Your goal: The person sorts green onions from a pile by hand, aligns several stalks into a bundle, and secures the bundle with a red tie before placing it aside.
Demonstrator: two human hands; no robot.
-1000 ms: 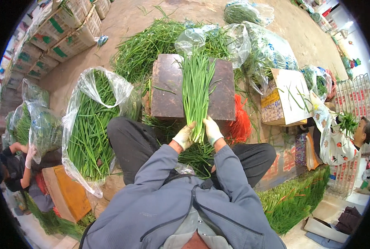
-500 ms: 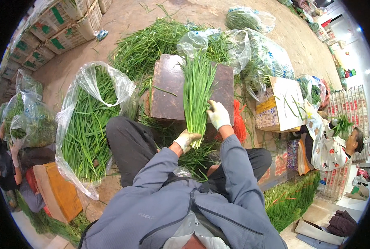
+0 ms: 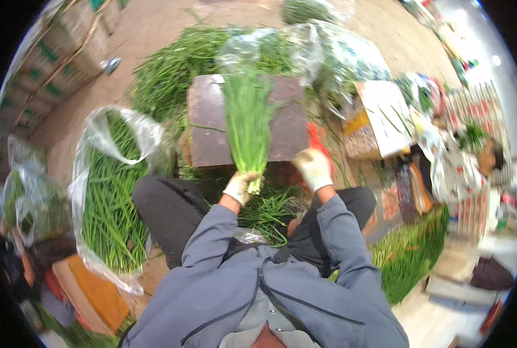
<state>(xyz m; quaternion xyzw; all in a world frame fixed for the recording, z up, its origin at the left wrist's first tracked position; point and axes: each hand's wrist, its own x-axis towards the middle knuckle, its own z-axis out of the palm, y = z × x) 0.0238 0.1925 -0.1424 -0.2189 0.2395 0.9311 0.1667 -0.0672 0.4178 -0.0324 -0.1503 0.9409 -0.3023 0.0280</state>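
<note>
A bunch of garlic chives (image 3: pixel 248 124) lies across a dark square board (image 3: pixel 287 122), leaves pointing away from me and pale stem ends toward me. My left hand (image 3: pixel 241 187), in a whitish work glove, is closed round the bunch near those ends. At the board's near right corner is my right hand (image 3: pixel 313 168), gloved too and apart from the bunch. It is blurred, and its fingers do not show clearly. Red strings (image 3: pixel 319 142) hang just beyond that hand, beside the board. Loose chives (image 3: pixel 264 214) lie between my legs below the board.
A plastic bag full of chives (image 3: pixel 110 203) stands at my left. Behind the board spreads a loose heap (image 3: pixel 174 69). A box with a white top (image 3: pixel 383 122) stands to the right, near another person (image 3: pixel 456 151). Bundled chives (image 3: pixel 412 255) line the floor at lower right.
My right hand has let go of the bunch's side and moved toward the red strings. The left hand keeps its hold. The whole view has shifted a little.
</note>
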